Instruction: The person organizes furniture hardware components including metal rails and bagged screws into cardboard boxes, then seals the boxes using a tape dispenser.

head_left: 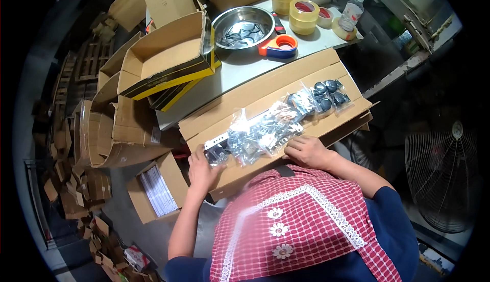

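A long, shallow cardboard box (245, 106) lies slanted in front of me with its flaps spread. Along it runs a row of clear plastic bags of metal hardware (260, 134), on and beside a white perforated strip (217, 142). Round black parts, likely casters (329, 94), lie bagged at the far right end. My left hand (203, 171) is at the near left end, thumb and fingers around a small bag of dark parts (217, 156). At the near side, my right hand (308, 151) has curled fingers beside the hardware bags; its fingertips are partly hidden.
Behind, a white table (235, 73) holds a steel bowl (244, 27), an orange-and-blue tape dispenser (278, 46), tape rolls (303, 17) and a bottle (352, 11). Open cartons (163, 52) stack at left, above a carton of papers (158, 190). A fan (441, 175) stands right.
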`<state>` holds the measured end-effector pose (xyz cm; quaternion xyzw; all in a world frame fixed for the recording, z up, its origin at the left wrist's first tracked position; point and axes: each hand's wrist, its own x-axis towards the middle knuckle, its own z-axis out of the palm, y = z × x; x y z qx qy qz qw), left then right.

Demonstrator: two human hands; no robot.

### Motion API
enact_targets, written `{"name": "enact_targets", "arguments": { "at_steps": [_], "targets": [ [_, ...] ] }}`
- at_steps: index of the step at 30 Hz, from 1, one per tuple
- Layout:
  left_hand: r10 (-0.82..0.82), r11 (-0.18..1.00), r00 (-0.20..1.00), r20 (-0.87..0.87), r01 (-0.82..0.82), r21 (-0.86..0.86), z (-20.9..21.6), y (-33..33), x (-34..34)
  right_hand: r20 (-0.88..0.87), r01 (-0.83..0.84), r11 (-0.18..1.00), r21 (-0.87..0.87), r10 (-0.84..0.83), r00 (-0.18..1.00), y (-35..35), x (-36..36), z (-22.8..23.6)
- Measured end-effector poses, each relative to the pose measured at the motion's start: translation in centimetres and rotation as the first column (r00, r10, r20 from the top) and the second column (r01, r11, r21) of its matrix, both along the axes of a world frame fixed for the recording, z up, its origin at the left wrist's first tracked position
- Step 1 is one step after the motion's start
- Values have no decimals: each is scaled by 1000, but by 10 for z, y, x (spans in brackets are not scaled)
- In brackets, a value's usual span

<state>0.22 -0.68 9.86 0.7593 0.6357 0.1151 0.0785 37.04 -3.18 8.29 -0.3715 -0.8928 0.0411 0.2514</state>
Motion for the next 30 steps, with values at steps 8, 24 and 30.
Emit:
{"name": "enact_targets", "arguments": {
  "at_steps": [8,24,30],
  "targets": [
    [238,964,533,812,-30,-263,6,6,-14,-27,-11,1000,20,11,1000,6,3,0],
    [-351,935,934,73,353,-21,11,21,26,-46,-1,1000,-2,1,999,10,1,6],
    [-233,969,894,384,248,9,-2,28,25,-28,-6,999,-37,5,1000,10,-1,5]
  ]
}}
